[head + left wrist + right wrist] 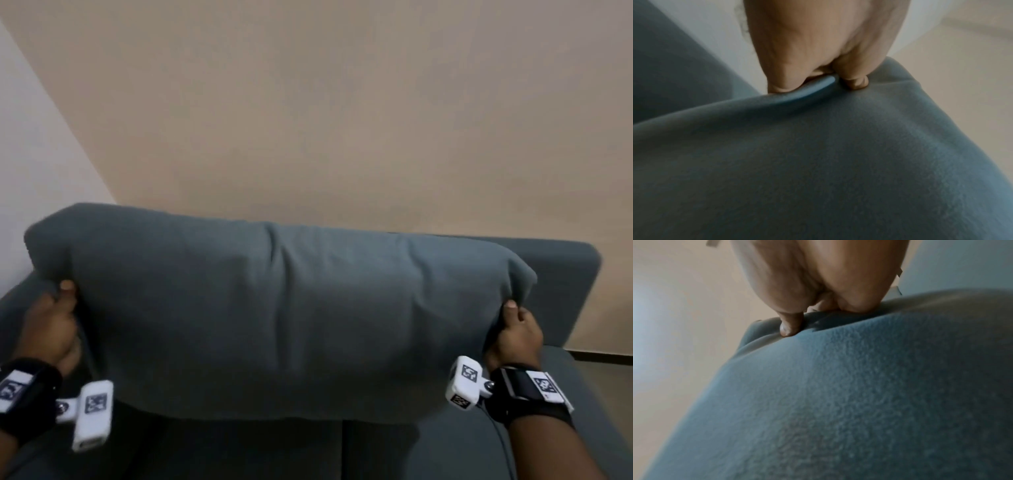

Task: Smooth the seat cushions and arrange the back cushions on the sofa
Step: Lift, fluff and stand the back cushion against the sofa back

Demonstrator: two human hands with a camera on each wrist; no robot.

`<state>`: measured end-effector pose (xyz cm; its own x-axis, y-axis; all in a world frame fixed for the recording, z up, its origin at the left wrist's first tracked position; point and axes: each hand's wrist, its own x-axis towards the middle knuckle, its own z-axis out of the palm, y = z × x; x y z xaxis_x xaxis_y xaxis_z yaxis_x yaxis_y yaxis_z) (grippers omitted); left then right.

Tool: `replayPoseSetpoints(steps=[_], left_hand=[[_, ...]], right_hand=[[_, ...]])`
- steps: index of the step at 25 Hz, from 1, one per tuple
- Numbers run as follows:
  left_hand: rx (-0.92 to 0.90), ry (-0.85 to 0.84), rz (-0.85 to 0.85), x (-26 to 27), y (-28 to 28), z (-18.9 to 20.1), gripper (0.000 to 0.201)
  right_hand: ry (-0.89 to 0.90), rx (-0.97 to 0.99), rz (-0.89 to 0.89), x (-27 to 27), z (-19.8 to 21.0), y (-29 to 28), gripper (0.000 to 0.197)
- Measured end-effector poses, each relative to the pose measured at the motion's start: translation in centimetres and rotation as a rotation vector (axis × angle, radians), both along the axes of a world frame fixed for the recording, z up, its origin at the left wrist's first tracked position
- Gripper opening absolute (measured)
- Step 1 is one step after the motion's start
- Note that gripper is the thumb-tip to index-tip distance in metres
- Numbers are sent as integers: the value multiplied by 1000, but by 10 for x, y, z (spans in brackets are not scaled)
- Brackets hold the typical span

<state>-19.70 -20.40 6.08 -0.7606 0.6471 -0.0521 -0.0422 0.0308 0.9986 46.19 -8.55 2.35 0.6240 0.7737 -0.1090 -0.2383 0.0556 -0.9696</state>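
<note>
Back cushion (274,318) held up in front of sofa (561,274) backrest, long axis left-right, bottom edge over seat split. Left hand (51,325) pinches its left end, right hand (517,334) its right end; both equally near, fingers curled tight on fabric. Backrest lies beyond cushion, so next move looks like push away and down. Head view shows full span; wrist views show only each thumb (856,82) pressing fold, nothing of seat.

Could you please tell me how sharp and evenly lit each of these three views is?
Head view: dim, soft, grey-blue fabric back cushion slightly smeared. Left wrist view: left hand blurred, cloth shadowed. Right wrist view: right hand soft, pale glare at the left edge.
</note>
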Motion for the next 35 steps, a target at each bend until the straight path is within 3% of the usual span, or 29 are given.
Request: replayPoseSetpoints(steps=[1,2,3,5,9,12,14,15,17,19,20,22,24,26,29,31,33,35], left_hand=[[-31,-80,-89,60,-9,22,31],[50,-197,-129,91,-10,17,30],[85,-338,-118,100,-4,-5,30],[-62,-579,-147,134,-6,-41,33],[-238,-659,-264,203,2,-104,35],[-503,-516,-547,241,10,-132,33],[-603,-341,-720,258,18,-122,34],[-566,-237,-785,261,25,-106,53],[-318,-74,-911,261,39,-55,102],[-41,93,-930,275,31,14,105],[107,188,-980,286,18,50,106],[302,449,-1042,311,5,94,127],[315,632,-857,342,-1,117,138],[340,670,-705,369,-3,119,127],[365,554,-709,399,-9,116,121],[370,534,-706,412,-6,114,121],[369,535,-679,421,-4,114,122],[365,531,-660,427,3,113,125]], right_hand=[[-32,3,-29,14,19,-7,23],[-47,48,-68,24,36,-13,27],[-101,76,-79,31,54,-17,27],[-164,171,-58,42,91,-19,20],[-339,355,-147,57,185,-21,29],[-617,399,-213,64,256,-37,40],[-943,429,-167,22,273,-60,25],[-1101,460,-64,-5,254,-73,18],[-1250,566,227,-70,209,-107,13],[-1198,634,382,-100,172,-120,11],[-1195,655,374,-105,165,-121,8],[-1269,711,364,-112,174,-122,14],[-1368,728,405,-116,191,-138,25],[-1458,652,408,-106,190,-148,41],[-1628,453,451,-83,187,-160,66],[-1671,423,493,-65,211,-160,67],[-1561,576,393,-47,262,-159,58],[-1382,805,118,-46,305,-163,56]])
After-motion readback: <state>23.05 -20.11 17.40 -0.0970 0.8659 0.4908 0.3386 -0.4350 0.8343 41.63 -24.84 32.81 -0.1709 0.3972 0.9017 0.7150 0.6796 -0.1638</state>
